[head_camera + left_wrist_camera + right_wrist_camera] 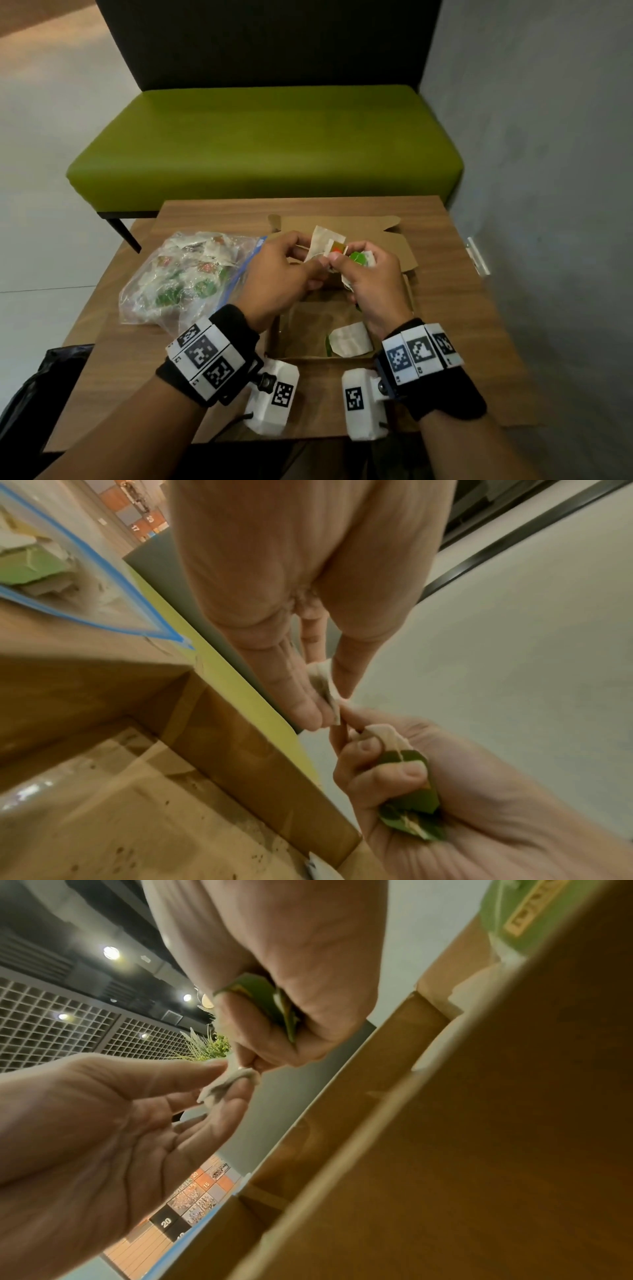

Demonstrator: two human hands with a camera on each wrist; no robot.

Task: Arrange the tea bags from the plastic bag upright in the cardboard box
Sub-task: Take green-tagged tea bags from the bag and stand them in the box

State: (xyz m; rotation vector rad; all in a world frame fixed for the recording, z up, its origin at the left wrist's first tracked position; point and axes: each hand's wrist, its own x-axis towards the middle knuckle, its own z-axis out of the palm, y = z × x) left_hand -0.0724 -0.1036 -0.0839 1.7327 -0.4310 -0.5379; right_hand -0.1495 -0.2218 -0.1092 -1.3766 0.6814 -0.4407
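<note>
Palm-side (407,783) green tea bags — unseen overhead

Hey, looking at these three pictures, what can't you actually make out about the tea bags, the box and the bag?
- How many tea bags the right hand grips: its curled fingers cover them in every view.
- The far part of the cardboard box floor: both hands hide it in the head view.
- The count in the plastic bag: crumpled, glary film in the head view, cut off by the edge in the left wrist view.
- Print on the tea bag in the box: too small.
</note>
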